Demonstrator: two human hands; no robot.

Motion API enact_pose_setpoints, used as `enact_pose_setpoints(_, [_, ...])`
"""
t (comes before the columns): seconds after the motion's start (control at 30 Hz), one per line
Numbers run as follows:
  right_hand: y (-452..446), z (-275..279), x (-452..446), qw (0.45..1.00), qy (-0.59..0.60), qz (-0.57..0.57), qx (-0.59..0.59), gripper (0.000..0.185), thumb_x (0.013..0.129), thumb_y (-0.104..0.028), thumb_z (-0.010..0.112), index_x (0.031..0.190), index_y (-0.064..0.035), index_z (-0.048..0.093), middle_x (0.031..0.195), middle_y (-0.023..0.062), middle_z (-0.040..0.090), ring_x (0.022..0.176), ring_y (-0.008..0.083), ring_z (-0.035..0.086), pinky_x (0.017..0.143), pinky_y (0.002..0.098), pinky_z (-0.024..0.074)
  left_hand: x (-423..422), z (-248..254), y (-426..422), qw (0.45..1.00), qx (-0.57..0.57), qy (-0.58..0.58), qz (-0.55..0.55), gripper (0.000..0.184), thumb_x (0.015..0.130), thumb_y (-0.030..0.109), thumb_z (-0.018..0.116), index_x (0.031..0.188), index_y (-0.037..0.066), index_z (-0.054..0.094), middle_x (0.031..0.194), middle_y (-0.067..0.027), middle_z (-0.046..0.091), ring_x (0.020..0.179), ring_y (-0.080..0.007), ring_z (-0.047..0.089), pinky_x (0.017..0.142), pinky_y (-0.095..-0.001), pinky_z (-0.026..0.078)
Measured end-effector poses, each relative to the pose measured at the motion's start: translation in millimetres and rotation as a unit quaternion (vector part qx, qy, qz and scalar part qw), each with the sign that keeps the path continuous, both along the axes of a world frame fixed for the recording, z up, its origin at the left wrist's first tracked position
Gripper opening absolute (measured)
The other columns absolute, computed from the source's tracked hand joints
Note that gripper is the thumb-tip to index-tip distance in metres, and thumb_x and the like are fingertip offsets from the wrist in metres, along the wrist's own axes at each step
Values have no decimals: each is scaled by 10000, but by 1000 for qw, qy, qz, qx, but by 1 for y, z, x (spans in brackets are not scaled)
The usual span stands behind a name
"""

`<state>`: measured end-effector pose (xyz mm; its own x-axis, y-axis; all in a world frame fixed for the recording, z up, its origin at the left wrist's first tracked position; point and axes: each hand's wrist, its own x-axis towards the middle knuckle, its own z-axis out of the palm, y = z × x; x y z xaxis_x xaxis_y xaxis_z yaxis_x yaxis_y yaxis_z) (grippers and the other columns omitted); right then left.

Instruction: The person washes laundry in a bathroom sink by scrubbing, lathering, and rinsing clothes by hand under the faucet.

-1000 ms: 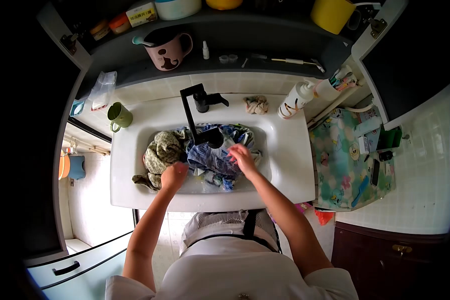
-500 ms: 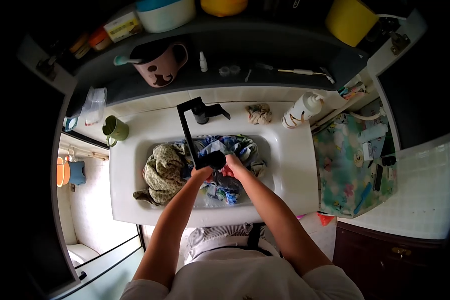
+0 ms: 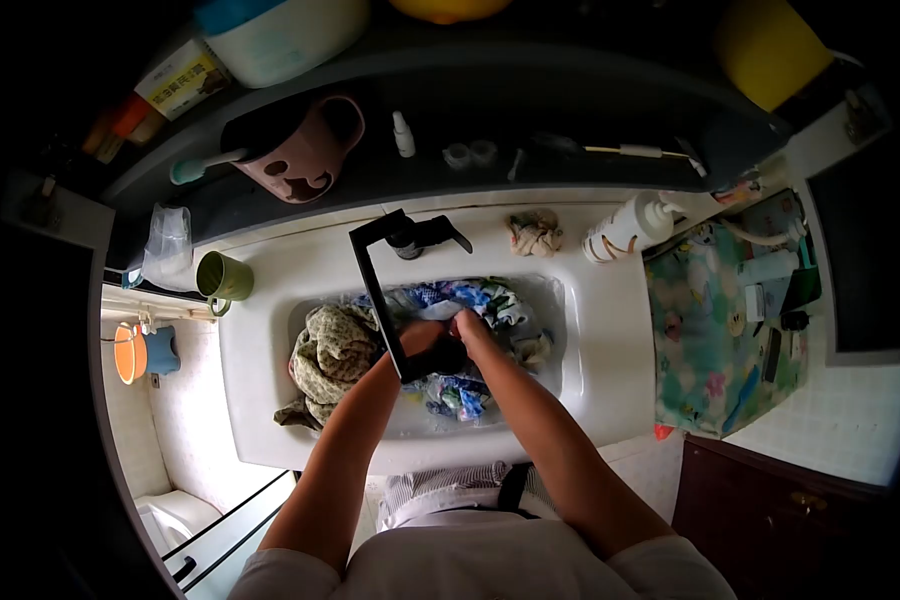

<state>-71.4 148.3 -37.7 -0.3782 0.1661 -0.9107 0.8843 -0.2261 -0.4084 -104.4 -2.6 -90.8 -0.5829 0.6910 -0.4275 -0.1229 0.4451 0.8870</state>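
Both hands are down in the white sink (image 3: 610, 350), close together behind the black faucet (image 3: 378, 290). My left hand (image 3: 422, 338) touches the blue patterned cloth (image 3: 470, 295); the faucet head covers part of it, and its fingers are hidden. Beside it, my right hand (image 3: 462, 325) is closed at the same cloth, and what lies between its fingers is too small to make out. A green patterned cloth (image 3: 335, 350) is bunched at the sink's left end. Water stands around the blue cloth near the front of the basin.
A green cup (image 3: 224, 282) stands at the sink's back left corner. Behind the sink lie a crumpled cloth (image 3: 535, 233) and a white pump bottle (image 3: 630, 230). The dark shelf holds a pink mug (image 3: 300, 155). At right is a patterned mat (image 3: 710, 340).
Both hands came together from apart, then moved slightly away from my body, deeper over the blue cloth. The view has shifted closer to the shelf, and the faucet head appears lower in view.
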Motion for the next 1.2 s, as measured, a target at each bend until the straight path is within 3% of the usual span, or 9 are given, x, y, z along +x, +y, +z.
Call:
enact_pose_setpoints(0.17, [14,41,39,990,78,-58,-103,206,684,-256,470,602,-68,487,554,94,513,412,196,480,356,282,341,40,125,19,894,-332,301,15,189,732,245,521,746,77,607,744,-91,604,693,-244,586,604,-349,463])
enact_pose_setpoints(0.3, [17,41,49,979,135,-26,-150,212,682,-253,474,590,-63,482,461,100,489,324,174,420,291,252,257,20,177,-3,796,-268,523,144,392,692,286,592,1004,57,531,1064,-154,489,1062,-282,432,852,-371,371])
enact_pose_setpoints(0.4, [17,40,49,979,138,-19,-149,229,688,-263,472,586,-58,481,469,107,497,320,167,406,292,250,256,5,166,-20,776,-336,525,96,675,663,474,578,1134,14,427,1278,-189,302,1204,-300,242,951,-374,243])
enact_pose_setpoints(0.53, [17,42,56,975,166,-10,-148,262,702,-271,455,553,-58,489,461,102,502,309,145,384,292,250,261,16,153,-22,790,-382,476,56,592,717,382,551,1174,31,415,1188,-153,387,1280,-298,76,968,-413,175])
enact_pose_setpoints(0.73, [17,56,65,973,192,33,-123,342,725,-264,442,474,-38,500,447,83,504,313,138,387,312,240,291,24,150,-24,803,-352,480,27,318,705,118,458,995,25,551,1091,-117,505,1235,-275,237,958,-419,194])
enact_pose_setpoints(0.87, [9,85,88,960,267,-75,-39,241,759,-205,472,625,-17,539,487,67,516,366,135,451,360,237,345,37,176,-11,855,-280,434,46,142,668,139,490,738,69,591,734,-109,563,879,-269,478,843,-418,271])
enact_pose_setpoints(0.97, [10,93,117,894,420,-145,66,187,763,-156,493,652,-8,522,534,56,522,440,124,489,421,219,369,68,189,18,893,-126,418,112,145,640,93,526,763,31,570,858,-150,541,843,-314,515,741,-403,360])
enact_pose_setpoints(1.07, [11,128,121,790,536,-89,285,164,760,-155,521,663,-23,507,623,96,545,526,173,508,485,273,405,105,200,56,821,-153,545,-74,132,633,83,509,732,25,573,824,-139,550,801,-320,527,662,-399,406])
enact_pose_setpoints(1.2, [21,151,118,679,477,245,501,370,722,-311,596,969,-67,467,1063,142,466,991,316,438,814,412,350,160,172,89,805,-100,585,-5,405,731,143,447,1116,17,451,1103,-184,470,1066,-315,412,917,-391,294])
